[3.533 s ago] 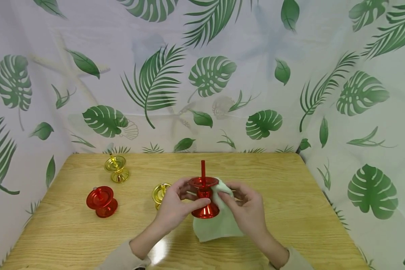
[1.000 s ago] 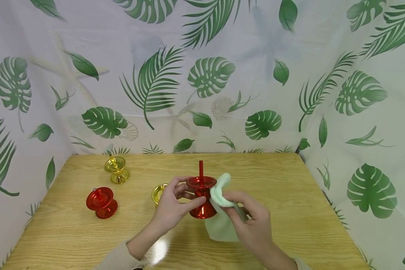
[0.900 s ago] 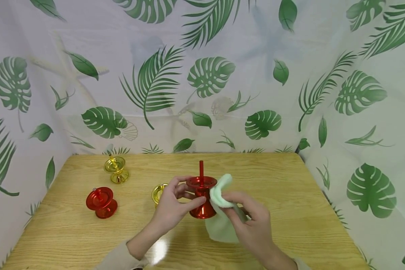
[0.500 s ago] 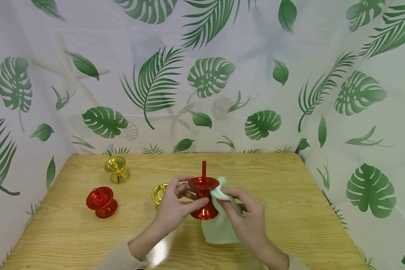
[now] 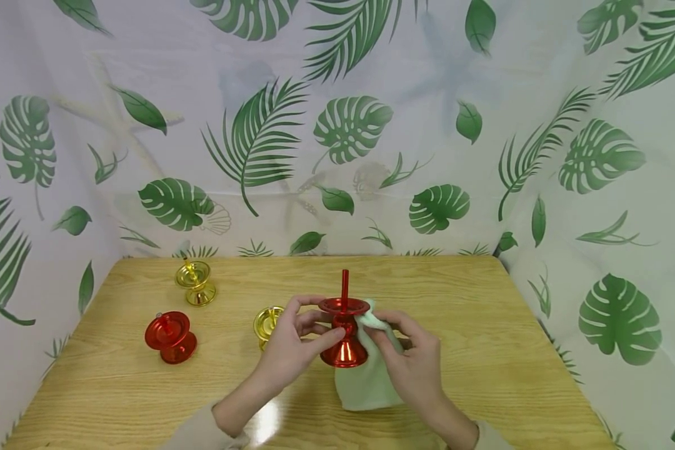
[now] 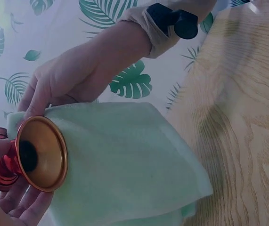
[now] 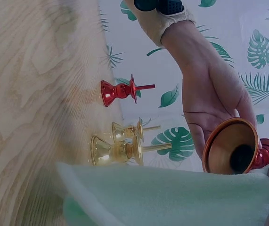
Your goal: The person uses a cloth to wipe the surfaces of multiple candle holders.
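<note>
In the head view my left hand [image 5: 289, 350] holds a shiny red candle holder [image 5: 344, 355] round its narrow waist, thumb in front. It is upright, with a wide dish and a thin red rod on top. My right hand [image 5: 415, 359] pinches a pale green cloth [image 5: 367, 384] against its right side, just under the dish. The rest of the cloth hangs below that hand. From the left wrist view, the holder's hollow base [image 6: 49, 160] faces the camera beside the draped cloth [image 6: 125, 165]. Both wrist views show it raised off the table.
Another red candle holder [image 5: 175, 350] stands at the left of the wooden table [image 5: 484, 350]. One gold holder [image 5: 200, 292] is behind it; a second gold holder [image 5: 265, 322] is partly hidden by my left hand. A leaf-patterned curtain [image 5: 281, 144] surrounds the back and sides.
One second ago the right hand was farther right, with a cloth fold raised beside the dish. Now hand and cloth sit closer under the dish. The red holder has shifted slightly right.
</note>
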`<state>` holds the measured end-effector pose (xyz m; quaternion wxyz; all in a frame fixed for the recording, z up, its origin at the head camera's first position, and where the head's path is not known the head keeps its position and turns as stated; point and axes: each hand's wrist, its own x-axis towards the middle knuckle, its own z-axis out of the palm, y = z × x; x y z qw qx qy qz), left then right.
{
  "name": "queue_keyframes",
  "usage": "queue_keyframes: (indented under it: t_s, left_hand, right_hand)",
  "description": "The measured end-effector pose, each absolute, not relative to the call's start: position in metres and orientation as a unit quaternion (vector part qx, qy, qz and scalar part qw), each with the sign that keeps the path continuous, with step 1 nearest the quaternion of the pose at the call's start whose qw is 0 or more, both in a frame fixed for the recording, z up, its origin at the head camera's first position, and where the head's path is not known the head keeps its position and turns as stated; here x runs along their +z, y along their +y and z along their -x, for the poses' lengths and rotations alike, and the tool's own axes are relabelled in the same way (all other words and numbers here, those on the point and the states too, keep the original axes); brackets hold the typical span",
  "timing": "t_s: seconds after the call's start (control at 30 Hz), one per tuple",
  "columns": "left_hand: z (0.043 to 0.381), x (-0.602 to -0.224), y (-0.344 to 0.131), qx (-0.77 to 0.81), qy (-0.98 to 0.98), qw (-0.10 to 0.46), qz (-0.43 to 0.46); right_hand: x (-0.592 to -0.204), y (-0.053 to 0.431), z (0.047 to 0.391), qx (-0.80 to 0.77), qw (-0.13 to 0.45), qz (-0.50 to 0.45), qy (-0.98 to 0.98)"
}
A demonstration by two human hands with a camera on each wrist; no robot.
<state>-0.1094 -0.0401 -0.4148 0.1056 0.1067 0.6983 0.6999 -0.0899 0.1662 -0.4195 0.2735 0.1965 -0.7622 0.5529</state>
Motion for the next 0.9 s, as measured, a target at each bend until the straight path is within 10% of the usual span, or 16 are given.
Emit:
queue_keyframes:
  t_s: [0.9]
  left_hand:
    - [0.114, -0.414, -0.039, 0.682, 0.720, 0.069, -0.113]
  right_hand:
    - [-0.414, 0.168, 0.082, 0.533, 0.344, -0.383, -0.671]
